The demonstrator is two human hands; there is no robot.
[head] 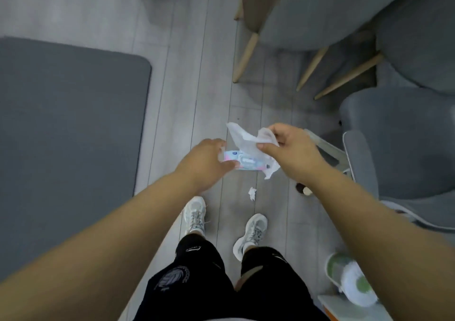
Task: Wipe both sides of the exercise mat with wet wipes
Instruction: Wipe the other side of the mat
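My right hand (pixel 293 153) pinches a wet wipe (pixel 242 138) above the wipes pack (pixel 248 161) gripped in my left hand (pixel 206 163). Both are right of the grey exercise mat (pixel 69 136), which lies flat on the floor, its long axis running away from me. My left hand is nearer it.

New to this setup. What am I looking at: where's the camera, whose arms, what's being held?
There is no robot here. The single picture comes from a camera worn on a person's head, looking down past their arms to the floor. The left hand grips a pack of wet wipes. The right hand pinches a white wipe just above the pack. The grey exercise mat lies flat on the floor to the person's left. Grey chairs stand to the right, and a small crumpled scrap lies near the person's shoes.
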